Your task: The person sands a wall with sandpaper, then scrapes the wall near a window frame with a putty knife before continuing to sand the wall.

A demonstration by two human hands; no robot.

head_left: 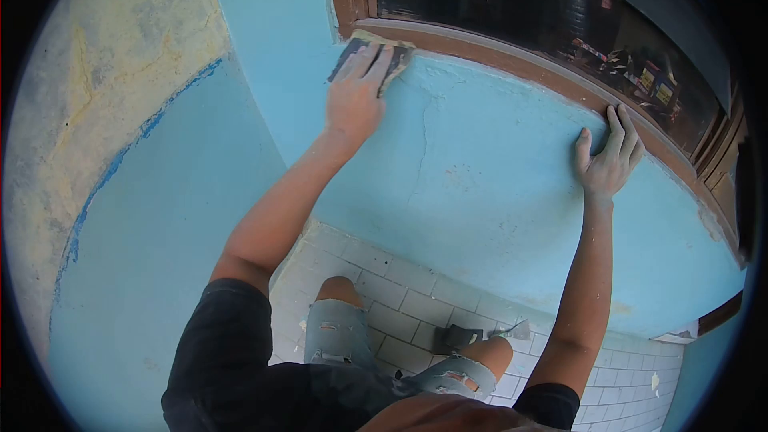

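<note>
My left hand (356, 102) presses a dark sheet of sandpaper (398, 61) with pale, curled edges against the light blue wall (480, 152), just under the lower left corner of the brown window frame (512, 58). Its fingers lie stretched over the sheet. My right hand (611, 162) is spread, with nothing in it. Its palm side faces the wall, and its longer fingertips reach the lower edge of the frame. A crack and small rough spots mark the paint between the two hands.
Grey-white tiles (400, 302) cover the floor around my bent knees. A dark, flat object (458, 338) and what looks like a scraper (518, 330) lie near my right knee. On the left, the side wall (172, 192) has peeled, yellowish plaster above blue paint.
</note>
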